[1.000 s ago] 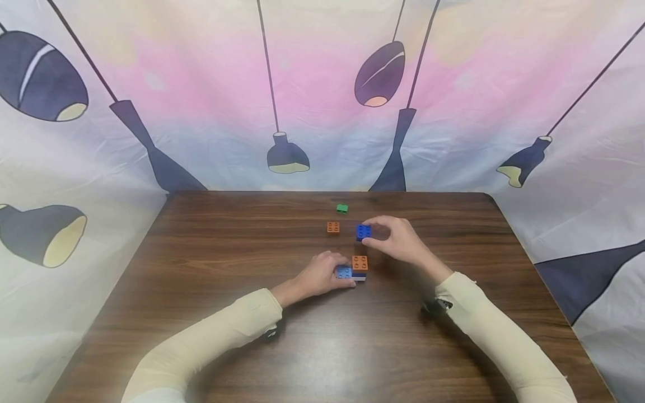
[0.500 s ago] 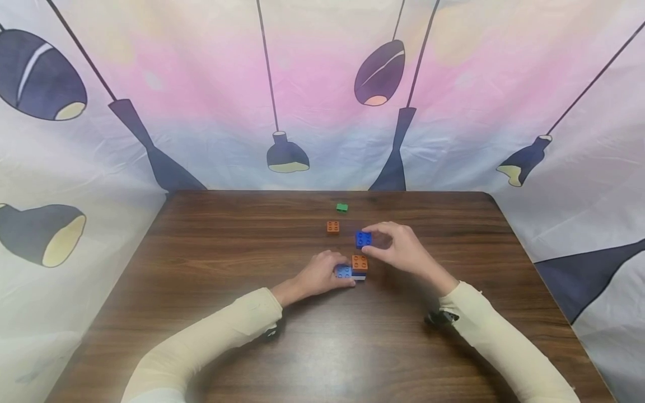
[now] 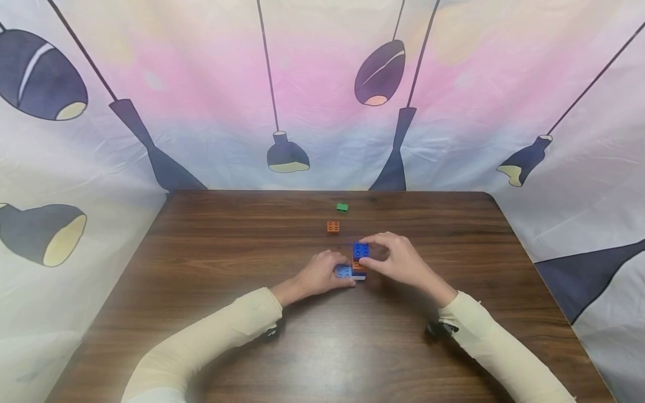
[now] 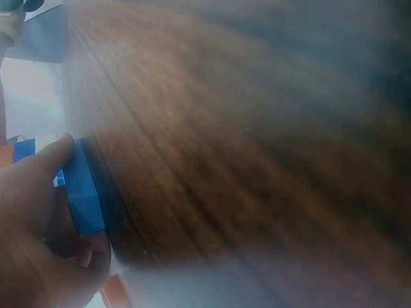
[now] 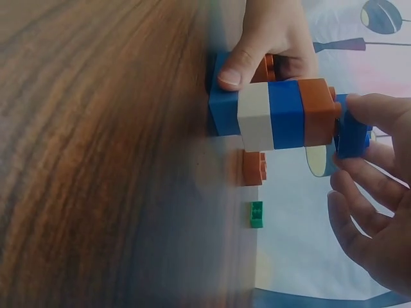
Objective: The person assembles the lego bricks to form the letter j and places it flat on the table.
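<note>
My left hand (image 3: 322,273) grips the light blue brick (image 3: 344,272) at the base of a small tower, thumb on its near side. Above that base, the right wrist view shows a white brick (image 5: 255,119), a blue brick (image 5: 286,115) and an orange brick (image 5: 319,112) stacked in turn. Between thumb and fingers, my right hand (image 3: 398,257) pinches another blue brick (image 5: 352,131) right at the orange brick's studs, slightly tilted. In the left wrist view, the light blue brick (image 4: 83,192) lies between thumb and fingers.
Beyond the tower on the brown wooden table (image 3: 227,235) lies a loose orange brick (image 3: 333,226). A small green brick (image 3: 342,207) sits farther back. A printed cloth (image 3: 211,84) with lamp pictures hangs behind the table.
My right hand has brought the blue brick nearer, from behind the tower to over its orange top. My left hand has stayed in place on the light blue brick.
</note>
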A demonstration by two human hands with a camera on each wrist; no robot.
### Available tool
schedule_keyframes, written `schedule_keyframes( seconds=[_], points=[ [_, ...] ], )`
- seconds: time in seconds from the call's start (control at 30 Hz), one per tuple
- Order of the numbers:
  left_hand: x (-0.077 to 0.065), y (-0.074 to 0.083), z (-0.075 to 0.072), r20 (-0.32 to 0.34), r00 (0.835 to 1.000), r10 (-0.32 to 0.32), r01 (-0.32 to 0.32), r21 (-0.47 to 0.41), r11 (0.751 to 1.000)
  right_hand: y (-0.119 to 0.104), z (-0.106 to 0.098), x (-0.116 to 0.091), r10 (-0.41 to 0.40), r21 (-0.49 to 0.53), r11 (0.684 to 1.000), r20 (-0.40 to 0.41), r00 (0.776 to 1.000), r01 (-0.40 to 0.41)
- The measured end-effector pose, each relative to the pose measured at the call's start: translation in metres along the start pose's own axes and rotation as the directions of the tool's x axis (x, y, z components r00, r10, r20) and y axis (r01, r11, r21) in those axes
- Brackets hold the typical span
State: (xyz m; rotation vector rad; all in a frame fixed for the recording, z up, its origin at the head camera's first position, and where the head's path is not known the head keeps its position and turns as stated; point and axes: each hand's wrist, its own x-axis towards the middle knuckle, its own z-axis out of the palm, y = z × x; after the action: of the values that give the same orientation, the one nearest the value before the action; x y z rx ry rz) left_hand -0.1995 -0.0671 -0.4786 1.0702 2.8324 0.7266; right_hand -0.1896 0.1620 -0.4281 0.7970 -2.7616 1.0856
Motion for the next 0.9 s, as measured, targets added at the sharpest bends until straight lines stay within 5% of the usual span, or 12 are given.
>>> schedule_keyframes(
  seconds=[0.9],
  points=[
    [0.0008, 0.0009, -0.0005, 0.011, 1.0, -0.012, 0.012, 0.0, 1.0, -0.0034, 0.0002, -0.0085, -0.047, -0.001, 0.999, 0.008, 0.999, 0.047]
  ],
)
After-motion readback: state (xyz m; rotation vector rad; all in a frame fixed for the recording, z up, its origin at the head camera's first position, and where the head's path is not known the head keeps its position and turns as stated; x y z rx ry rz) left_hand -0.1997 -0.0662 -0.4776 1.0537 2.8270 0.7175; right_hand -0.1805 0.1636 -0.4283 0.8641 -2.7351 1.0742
